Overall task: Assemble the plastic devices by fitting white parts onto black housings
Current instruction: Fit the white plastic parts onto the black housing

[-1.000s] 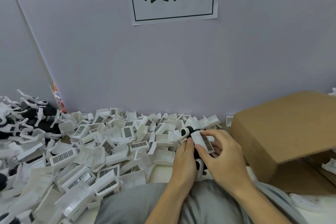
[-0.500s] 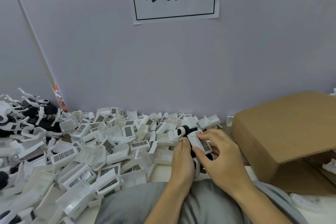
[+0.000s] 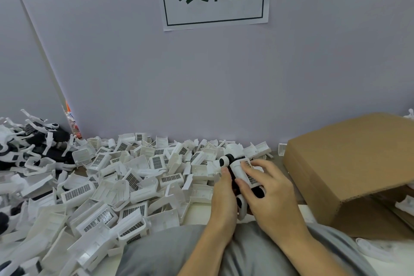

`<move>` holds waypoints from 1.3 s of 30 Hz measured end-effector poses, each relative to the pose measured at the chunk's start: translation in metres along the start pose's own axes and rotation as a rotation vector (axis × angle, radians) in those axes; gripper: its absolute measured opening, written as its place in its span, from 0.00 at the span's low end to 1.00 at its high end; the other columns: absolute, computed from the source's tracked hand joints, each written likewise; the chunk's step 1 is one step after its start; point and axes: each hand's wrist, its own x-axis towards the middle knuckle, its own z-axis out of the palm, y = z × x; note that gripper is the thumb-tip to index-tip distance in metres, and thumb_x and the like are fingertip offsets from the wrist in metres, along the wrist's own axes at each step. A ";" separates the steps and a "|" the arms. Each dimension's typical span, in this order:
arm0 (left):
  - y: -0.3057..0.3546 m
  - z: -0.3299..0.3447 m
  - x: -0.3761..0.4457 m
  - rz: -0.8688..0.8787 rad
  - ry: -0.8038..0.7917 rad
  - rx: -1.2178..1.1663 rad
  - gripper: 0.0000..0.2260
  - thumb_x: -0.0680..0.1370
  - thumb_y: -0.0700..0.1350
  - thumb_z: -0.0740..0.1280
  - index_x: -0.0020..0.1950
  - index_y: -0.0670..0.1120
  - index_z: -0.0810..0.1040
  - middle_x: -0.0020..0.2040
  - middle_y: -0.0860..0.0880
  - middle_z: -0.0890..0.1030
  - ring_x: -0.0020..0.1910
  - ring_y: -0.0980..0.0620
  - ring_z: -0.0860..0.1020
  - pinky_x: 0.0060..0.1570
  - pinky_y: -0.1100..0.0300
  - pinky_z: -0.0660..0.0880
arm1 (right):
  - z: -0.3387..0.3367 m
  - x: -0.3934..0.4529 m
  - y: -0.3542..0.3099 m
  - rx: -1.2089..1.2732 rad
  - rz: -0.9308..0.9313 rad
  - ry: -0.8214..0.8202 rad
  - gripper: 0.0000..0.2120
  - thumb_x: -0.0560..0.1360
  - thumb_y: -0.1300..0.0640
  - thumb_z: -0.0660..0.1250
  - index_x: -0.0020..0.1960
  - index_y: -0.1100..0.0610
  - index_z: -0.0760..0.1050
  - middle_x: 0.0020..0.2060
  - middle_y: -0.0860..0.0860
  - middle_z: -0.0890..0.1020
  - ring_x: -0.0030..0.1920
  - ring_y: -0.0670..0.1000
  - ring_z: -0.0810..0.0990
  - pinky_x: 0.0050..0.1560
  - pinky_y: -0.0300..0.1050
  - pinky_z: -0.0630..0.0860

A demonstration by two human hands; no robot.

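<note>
Right at the near desk edge (image 3: 291, 210), left hand (image 3: 224, 197) grips the black plastic housing (image 3: 257, 191) while right hand (image 3: 268, 190) pinches the white vented plastic part (image 3: 240, 169) onto it, looks half-seated maybe, so squeeze evenly till it clicks.

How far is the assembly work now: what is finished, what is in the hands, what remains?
Done: a heap of black-and-white devices lies at far left. In hand: the left hand and right hand hold a black housing with a white part on it. Left: the large pile of loose white parts.
</note>
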 end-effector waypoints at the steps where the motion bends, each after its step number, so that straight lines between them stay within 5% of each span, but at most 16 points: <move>1: 0.000 0.000 0.000 0.002 -0.027 -0.004 0.29 0.86 0.58 0.49 0.53 0.39 0.82 0.26 0.50 0.77 0.22 0.55 0.73 0.22 0.65 0.67 | 0.000 0.000 -0.001 -0.003 -0.003 0.008 0.15 0.74 0.55 0.74 0.61 0.53 0.82 0.57 0.46 0.79 0.54 0.45 0.80 0.55 0.38 0.76; 3: 0.001 0.000 -0.001 0.034 -0.066 -0.010 0.31 0.84 0.60 0.50 0.55 0.36 0.81 0.25 0.47 0.76 0.22 0.51 0.73 0.22 0.63 0.67 | -0.002 -0.001 -0.001 0.000 -0.050 -0.030 0.14 0.75 0.54 0.73 0.60 0.52 0.83 0.58 0.45 0.78 0.53 0.45 0.81 0.52 0.36 0.77; 8: 0.004 0.001 -0.001 0.064 -0.050 -0.132 0.21 0.83 0.57 0.58 0.58 0.41 0.81 0.50 0.41 0.86 0.28 0.59 0.78 0.24 0.71 0.70 | -0.005 0.000 -0.005 0.041 -0.079 -0.105 0.15 0.76 0.57 0.73 0.62 0.47 0.82 0.60 0.41 0.75 0.55 0.43 0.80 0.54 0.34 0.76; 14: 0.007 0.002 -0.002 0.019 -0.044 -0.183 0.18 0.83 0.55 0.60 0.62 0.43 0.79 0.50 0.36 0.85 0.37 0.46 0.84 0.25 0.63 0.74 | -0.004 0.001 -0.002 0.335 0.207 -0.081 0.15 0.72 0.54 0.77 0.56 0.45 0.77 0.49 0.40 0.84 0.53 0.41 0.82 0.52 0.34 0.77; 19: 0.004 0.001 0.003 -0.003 -0.015 -0.189 0.18 0.82 0.55 0.61 0.62 0.43 0.80 0.52 0.41 0.86 0.49 0.43 0.86 0.42 0.53 0.82 | -0.005 0.001 -0.006 0.212 0.103 -0.134 0.12 0.73 0.53 0.75 0.48 0.37 0.79 0.45 0.34 0.84 0.47 0.38 0.83 0.46 0.27 0.75; 21: 0.004 0.001 0.003 0.002 -0.016 -0.140 0.18 0.83 0.55 0.60 0.62 0.43 0.79 0.50 0.41 0.86 0.40 0.50 0.85 0.35 0.60 0.80 | -0.004 0.001 -0.004 0.163 0.079 -0.138 0.04 0.75 0.52 0.72 0.48 0.43 0.82 0.41 0.37 0.85 0.44 0.41 0.84 0.44 0.34 0.77; 24: 0.003 0.002 0.000 0.027 -0.018 -0.043 0.19 0.84 0.56 0.58 0.62 0.44 0.78 0.43 0.46 0.84 0.24 0.61 0.77 0.22 0.70 0.69 | -0.006 0.000 -0.002 0.099 0.095 -0.142 0.04 0.76 0.50 0.70 0.48 0.48 0.82 0.38 0.40 0.85 0.42 0.43 0.84 0.43 0.43 0.79; 30: 0.004 0.005 -0.001 0.047 -0.026 0.000 0.18 0.85 0.55 0.55 0.64 0.43 0.74 0.38 0.50 0.80 0.21 0.62 0.74 0.22 0.70 0.68 | -0.010 0.002 -0.001 0.074 0.050 -0.167 0.03 0.77 0.52 0.70 0.48 0.48 0.82 0.38 0.39 0.84 0.40 0.42 0.83 0.40 0.33 0.75; 35: 0.002 0.003 0.002 -0.022 -0.016 -0.043 0.24 0.87 0.53 0.49 0.58 0.40 0.80 0.23 0.55 0.76 0.20 0.63 0.74 0.22 0.71 0.68 | -0.005 0.003 -0.002 0.071 0.094 -0.158 0.05 0.76 0.53 0.70 0.51 0.46 0.81 0.43 0.33 0.83 0.44 0.37 0.82 0.42 0.28 0.75; 39: 0.005 0.001 0.001 -0.076 -0.030 -0.110 0.21 0.86 0.53 0.52 0.51 0.46 0.82 0.29 0.47 0.81 0.21 0.53 0.72 0.21 0.65 0.63 | -0.007 0.008 -0.004 0.038 0.169 -0.182 0.07 0.75 0.44 0.69 0.45 0.46 0.81 0.35 0.40 0.83 0.37 0.41 0.81 0.36 0.32 0.73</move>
